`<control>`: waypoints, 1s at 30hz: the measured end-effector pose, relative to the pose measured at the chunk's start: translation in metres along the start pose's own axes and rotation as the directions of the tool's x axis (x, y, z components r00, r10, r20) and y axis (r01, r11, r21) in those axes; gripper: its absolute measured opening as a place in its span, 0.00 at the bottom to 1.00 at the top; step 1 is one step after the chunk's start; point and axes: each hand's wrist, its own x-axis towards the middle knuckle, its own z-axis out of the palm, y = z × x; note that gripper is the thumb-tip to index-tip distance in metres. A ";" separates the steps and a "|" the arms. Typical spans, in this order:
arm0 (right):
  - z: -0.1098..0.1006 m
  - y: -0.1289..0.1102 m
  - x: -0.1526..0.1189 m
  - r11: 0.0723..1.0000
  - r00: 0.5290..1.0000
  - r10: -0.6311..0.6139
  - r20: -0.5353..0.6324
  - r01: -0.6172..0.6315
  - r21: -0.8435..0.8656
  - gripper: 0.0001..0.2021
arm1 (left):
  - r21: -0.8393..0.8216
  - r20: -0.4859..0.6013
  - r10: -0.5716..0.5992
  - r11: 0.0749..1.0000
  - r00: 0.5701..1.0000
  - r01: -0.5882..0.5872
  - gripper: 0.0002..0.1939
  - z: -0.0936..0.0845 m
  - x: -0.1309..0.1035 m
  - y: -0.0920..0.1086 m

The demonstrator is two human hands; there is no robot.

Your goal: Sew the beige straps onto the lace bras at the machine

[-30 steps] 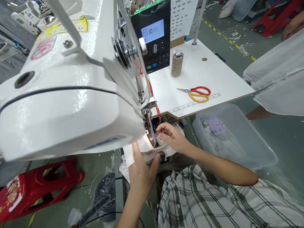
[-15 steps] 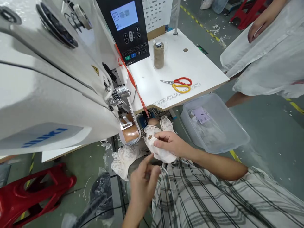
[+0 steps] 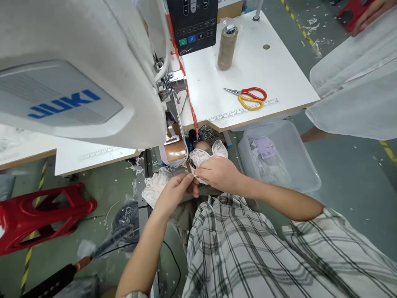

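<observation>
A white lace bra point(image 3: 156, 185) lies across my lap, below the front of the sewing machine point(image 3: 175, 151). My right hand point(image 3: 218, 171) is closed on part of its fabric, thumb and fingers pinched together. From the left, my left hand point(image 3: 174, 193) meets it, thumb against forefinger on the edge of the same piece. The fingertips of both hands almost touch, and they cover most of what is pinched between them. One lace cup shows left of my hands, and more lace shows just beyond my right hand.
Scissors point(image 3: 246, 97) and a thread cone point(image 3: 227, 47) stand or lie on the white table point(image 3: 288, 85). A clear plastic bin point(image 3: 302, 165) is at the right, a red stool point(image 3: 46, 211) at the left. A person in white clothing point(image 3: 356, 87) stands at the far right.
My left hand has moved up from near my lap and now pinches the bra beside my right hand. The view has shifted, so the machine head looks larger and nearer.
</observation>
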 end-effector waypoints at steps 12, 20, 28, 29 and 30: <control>0.014 -0.012 -0.001 0.959 0.922 0.171 -0.347 -0.074 0.275 0.10 | -0.309 -0.299 0.103 0.930 0.949 -0.198 0.16 0.011 -0.003 -0.023; 0.018 -0.013 0.003 0.924 0.926 0.249 -0.283 -0.140 0.354 0.08 | -0.016 -0.364 0.207 0.974 0.908 -0.228 0.15 0.011 -0.006 -0.018; 0.012 0.019 -0.003 0.972 0.981 0.188 -0.054 -0.178 0.150 0.09 | -0.191 -0.348 0.088 0.968 0.933 -0.162 0.29 0.017 0.017 -0.028; 0.001 0.039 -0.001 0.963 0.964 0.261 -0.049 -0.256 0.083 0.09 | -0.242 -0.340 0.064 0.958 0.938 -0.153 0.30 0.017 0.020 -0.029; -0.014 0.062 0.001 0.936 0.934 0.351 -0.067 -0.351 0.013 0.11 | -0.289 -0.334 0.044 0.946 0.941 -0.147 0.31 0.017 0.023 -0.029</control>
